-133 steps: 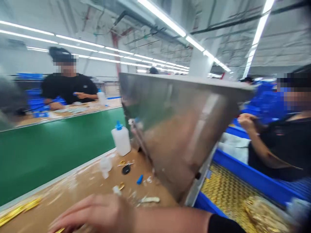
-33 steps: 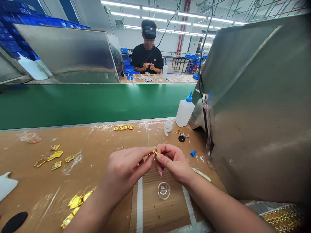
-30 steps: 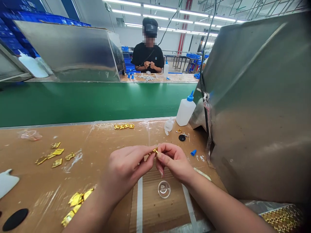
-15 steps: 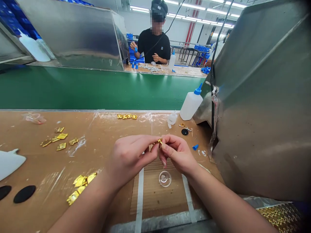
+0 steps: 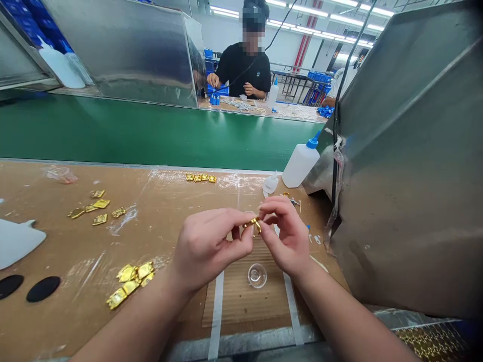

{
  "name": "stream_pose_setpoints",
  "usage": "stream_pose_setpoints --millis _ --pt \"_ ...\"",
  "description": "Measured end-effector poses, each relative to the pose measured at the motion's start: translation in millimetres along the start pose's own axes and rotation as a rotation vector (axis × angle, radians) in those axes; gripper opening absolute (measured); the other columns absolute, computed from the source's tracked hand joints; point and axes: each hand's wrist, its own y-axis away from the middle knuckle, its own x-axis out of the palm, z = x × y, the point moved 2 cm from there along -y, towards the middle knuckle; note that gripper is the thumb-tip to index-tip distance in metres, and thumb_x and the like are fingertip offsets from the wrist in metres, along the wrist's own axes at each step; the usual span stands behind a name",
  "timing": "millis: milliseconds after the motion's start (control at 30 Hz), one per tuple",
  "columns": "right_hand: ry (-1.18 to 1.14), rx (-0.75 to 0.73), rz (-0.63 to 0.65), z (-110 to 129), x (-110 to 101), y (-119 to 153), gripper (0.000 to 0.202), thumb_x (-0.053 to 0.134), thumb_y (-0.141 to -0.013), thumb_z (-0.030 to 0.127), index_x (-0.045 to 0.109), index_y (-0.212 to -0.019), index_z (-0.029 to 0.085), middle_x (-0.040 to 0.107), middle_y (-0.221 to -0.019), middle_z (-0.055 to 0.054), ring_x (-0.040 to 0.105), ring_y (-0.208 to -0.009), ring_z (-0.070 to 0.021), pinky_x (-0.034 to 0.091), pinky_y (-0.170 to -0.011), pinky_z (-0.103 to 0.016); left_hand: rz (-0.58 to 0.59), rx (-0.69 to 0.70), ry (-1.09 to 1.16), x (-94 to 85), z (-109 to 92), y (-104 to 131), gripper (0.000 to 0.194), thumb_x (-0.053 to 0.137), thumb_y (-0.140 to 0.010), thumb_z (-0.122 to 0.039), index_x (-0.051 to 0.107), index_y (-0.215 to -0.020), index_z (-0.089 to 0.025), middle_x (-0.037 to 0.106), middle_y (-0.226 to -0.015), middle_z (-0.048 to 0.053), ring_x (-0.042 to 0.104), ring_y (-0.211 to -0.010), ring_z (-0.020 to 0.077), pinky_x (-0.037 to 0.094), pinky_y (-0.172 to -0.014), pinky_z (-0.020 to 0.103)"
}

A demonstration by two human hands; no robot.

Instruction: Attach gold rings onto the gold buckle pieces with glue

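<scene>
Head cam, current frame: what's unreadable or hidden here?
- Gold piece: pinched between left hand and right hand; fingertips cover most of it, shape too small to tell.
- Gold parts bin: cut off by the bottom right edge, dark.
- Black discs: one clipped by the left edge.
- Small items by the white bottle: partly behind the right hand.
- Co-worker's bench parts: too far to identify.

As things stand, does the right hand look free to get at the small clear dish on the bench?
Probably not at once: the right hand and left hand together pinch a gold piece. The clear dish itself lies uncovered just below.
</scene>
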Motion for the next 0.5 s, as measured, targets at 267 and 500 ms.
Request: stream_pose_setpoints --millis 267,500 --pt "0.341 -0.41 0.108 5.8 -8.2 2.2 0.055 0.061 -0.091 0.005 0.057 -0.141 0.027 0.067 -0.135 -0.01 0.068 -0.118 -0.0231 0.063 -0.094 -0.044 0.021 0.029 0.059 2.1 -0.3 0.2 0.012 0.066 -0.09 -0.011 0.068 -0.099 -0.019 0.069 -0.079 -0.003 0.061 -0.066 0.009 0.049 -0.066 0.023" --pt "0.411 -0.465 0.121 2.7 -12.9 1.5 0.062 0.063 -0.089 0.002 0.055 -0.145 0.027 0.071 -0.128 -0.009 0.071 -0.113 -0.0221 0.066 -0.09 -0.041 0.021 -0.008 0.09 4.6 -0.2 -1.7 0.018 0.065 -0.09 -0.01 0.07 -0.103 -0.019 0.074 -0.09 -0.004 0.067 -0.077 0.0076 0.051 -0.075 0.019"
